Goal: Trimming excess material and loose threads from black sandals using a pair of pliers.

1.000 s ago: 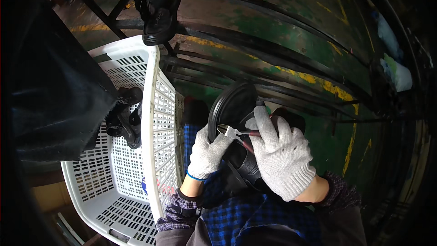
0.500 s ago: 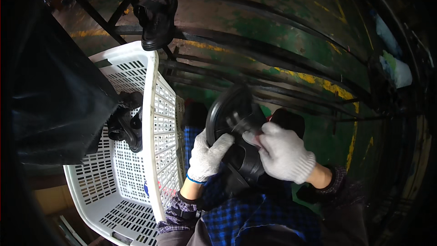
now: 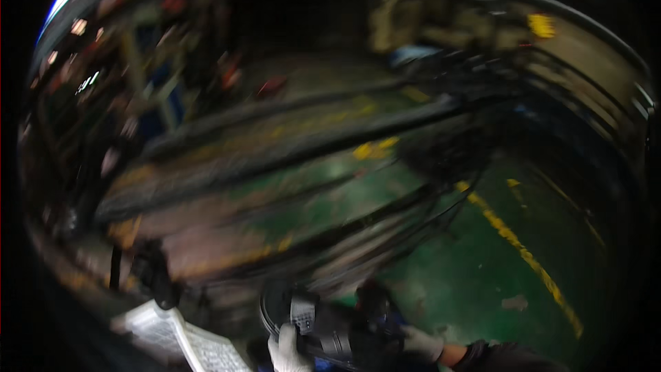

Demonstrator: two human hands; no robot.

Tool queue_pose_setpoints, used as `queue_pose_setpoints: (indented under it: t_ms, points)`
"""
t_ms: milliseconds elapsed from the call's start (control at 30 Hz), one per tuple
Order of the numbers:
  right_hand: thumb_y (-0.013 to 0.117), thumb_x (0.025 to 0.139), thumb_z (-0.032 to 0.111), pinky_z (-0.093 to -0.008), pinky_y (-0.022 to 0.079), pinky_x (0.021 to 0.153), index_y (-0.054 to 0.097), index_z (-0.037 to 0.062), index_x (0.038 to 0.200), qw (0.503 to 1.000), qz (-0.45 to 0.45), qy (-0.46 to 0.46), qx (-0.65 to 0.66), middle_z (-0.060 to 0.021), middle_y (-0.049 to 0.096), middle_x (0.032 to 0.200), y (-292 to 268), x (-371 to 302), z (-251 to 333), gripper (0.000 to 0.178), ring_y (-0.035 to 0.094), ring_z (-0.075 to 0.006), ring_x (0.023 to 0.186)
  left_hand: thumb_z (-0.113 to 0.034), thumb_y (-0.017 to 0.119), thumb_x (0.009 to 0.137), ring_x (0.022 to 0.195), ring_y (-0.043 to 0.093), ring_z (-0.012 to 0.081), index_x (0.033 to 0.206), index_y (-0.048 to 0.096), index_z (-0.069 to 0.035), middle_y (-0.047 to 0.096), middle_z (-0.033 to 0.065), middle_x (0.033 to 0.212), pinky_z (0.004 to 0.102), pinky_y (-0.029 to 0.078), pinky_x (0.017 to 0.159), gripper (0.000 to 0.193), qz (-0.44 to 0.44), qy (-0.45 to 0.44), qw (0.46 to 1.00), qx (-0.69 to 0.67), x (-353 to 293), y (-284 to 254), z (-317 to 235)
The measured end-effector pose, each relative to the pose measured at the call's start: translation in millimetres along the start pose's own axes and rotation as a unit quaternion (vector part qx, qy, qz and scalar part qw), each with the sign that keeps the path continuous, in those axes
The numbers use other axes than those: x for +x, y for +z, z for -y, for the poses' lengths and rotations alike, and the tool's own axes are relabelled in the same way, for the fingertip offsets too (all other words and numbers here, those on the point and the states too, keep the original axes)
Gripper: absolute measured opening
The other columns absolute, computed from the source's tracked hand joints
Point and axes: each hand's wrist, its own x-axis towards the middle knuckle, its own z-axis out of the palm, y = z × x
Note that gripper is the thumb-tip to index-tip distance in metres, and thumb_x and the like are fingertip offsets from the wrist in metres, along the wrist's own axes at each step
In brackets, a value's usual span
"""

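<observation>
Low in the view I hold a black sandal, its rounded end to the left and a textured patch showing on top. My left hand, in a whitish knit glove, is closed round its left part with the thumb on top. My right hand, gloved alike, closes on the sandal's right end; its fingertips are lost in the dark and blur. Beyond my left hand, a second black shoe hangs above the corner of a white plastic basket.
Long dark metal rails of a rack cross in front of me. Past them lies a green floor with a yellow line. Blurred clutter stands far left, and pale boxes at the back.
The view has swung up and to the right, so hands, sandal and basket now sit at the lower edge. My right hand has moved from atop the straps to the sandal's right end.
</observation>
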Motion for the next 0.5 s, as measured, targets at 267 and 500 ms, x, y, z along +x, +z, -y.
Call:
queue_pose_setpoints:
  t_ms: [267,500]
  points:
    - [0.053,0.097,0.019,-0.0291,0.045,0.098,0.036,0.0066,0.144,0.791,-0.296,-0.516,0.143,-0.0015,0.049,0.136,-29,-87,156,0.051,0.052,-0.0153,0.117,-0.011,0.060,0.088,0.131,0.044,0.0278,0.143,0.037,0.000,0.048,0.0166,0.139,0.0384,0.032,0.111,0.061,0.469,0.185,0.862,0.051,9,101,13]
    - [0.054,0.094,0.026,-0.0390,0.055,0.088,0.049,0.0045,0.131,0.701,-0.174,-0.686,-0.083,-0.0113,0.059,0.125,-161,-173,475,0.043,0.062,-0.0228,0.106,-0.011,0.060,0.089,0.113,0.056,0.0233,0.127,0.055,-0.002,0.059,0.0122,0.124,0.0351,0.042,0.102,0.039,0.295,0.010,0.954,0.047,37,84,17]
